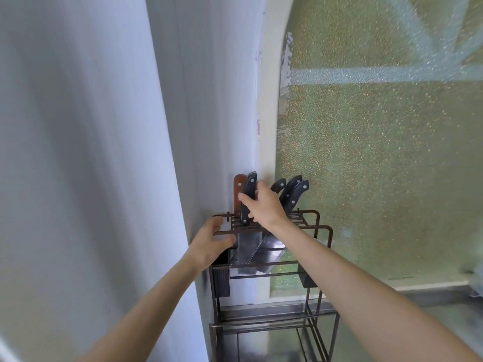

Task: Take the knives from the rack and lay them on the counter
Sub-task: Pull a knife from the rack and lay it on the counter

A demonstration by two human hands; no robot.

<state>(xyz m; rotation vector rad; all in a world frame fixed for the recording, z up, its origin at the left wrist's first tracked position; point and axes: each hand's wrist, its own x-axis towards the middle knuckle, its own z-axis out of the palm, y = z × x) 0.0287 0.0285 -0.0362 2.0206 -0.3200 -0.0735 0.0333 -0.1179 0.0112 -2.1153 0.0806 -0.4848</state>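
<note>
The right hand [261, 205] pinched a black-handled knife [247, 199] standing in the wire rack [324, 231]; just left, a wooden-handled knife [238, 194]. The left hand [209, 241], fingers curled, gripped the rack's front bar.

right hand [264, 205] grips black-handled knife [248, 197] | left hand [209, 241] holds rack [324, 231]

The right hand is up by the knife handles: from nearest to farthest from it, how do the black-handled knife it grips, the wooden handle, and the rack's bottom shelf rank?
1. Black-handled knife: in the right hand itself, fingers around it.
2. Wooden handle: just left of that knife, against the wall.
3. Bottom shelf: far below, at the rack's base.
</note>
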